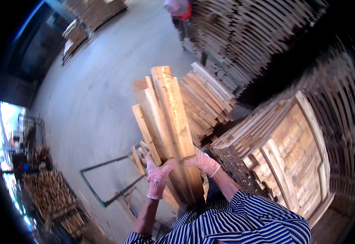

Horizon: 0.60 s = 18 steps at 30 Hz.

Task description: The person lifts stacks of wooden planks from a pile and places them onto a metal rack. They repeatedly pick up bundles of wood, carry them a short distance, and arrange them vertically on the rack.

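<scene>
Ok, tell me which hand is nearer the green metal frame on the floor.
Left. The left hand grips the planks just above the green metal frame; the right hand holds their far side.

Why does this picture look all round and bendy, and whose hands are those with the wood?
The camera sits on a person's head and looks down, and its wide lens bends straight lines near the edges. The two gloved hands are that person's own. The left hand and the right hand each keep a grip on a bundle of wooden planks, held out in front. Beyond it lies a low pile of planks on the concrete floor. Tall stacks of boards stand to the right. Another person works far off.
</scene>
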Motion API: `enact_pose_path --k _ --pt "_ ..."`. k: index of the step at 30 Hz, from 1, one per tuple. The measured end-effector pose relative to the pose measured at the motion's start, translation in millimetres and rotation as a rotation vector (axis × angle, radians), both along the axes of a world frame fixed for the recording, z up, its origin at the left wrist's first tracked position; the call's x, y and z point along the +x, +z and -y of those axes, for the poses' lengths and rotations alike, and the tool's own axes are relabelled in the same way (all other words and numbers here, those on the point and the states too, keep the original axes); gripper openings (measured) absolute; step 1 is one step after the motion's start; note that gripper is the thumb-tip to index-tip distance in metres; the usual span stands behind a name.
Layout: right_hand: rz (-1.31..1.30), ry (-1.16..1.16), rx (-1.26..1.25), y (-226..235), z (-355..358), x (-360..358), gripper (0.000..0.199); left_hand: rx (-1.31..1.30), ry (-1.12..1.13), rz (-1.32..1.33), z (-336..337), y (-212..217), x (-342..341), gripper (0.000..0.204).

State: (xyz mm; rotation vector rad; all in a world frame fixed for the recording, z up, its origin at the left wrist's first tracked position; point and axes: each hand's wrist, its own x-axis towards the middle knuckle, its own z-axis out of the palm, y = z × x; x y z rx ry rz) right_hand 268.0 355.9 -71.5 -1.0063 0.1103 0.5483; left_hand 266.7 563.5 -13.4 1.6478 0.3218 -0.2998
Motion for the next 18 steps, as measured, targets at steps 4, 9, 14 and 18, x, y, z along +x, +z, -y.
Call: enact_pose_path --k 4,9,14,18 --pt "0.218 -0.117 -0.161 61.9 37.0 4.9 0.102 -0.079 0.082 0.198 39.8 22.0 4.0 0.093" --pt "0.28 -0.329 -0.117 163.2 102.5 -13.5 0.116 -0.367 0.04 0.277 95.1 107.5 13.8 0.092" --pt "0.447 -0.504 -0.206 250.1 175.8 -38.6 0.126 -0.022 -0.165 0.934 134.8 94.0 79.2 0.073" --pt "0.586 -0.66 -0.565 312.3 233.5 -71.1 0.128 0.089 -0.271 1.148 217.0 125.4 94.3 0.102"
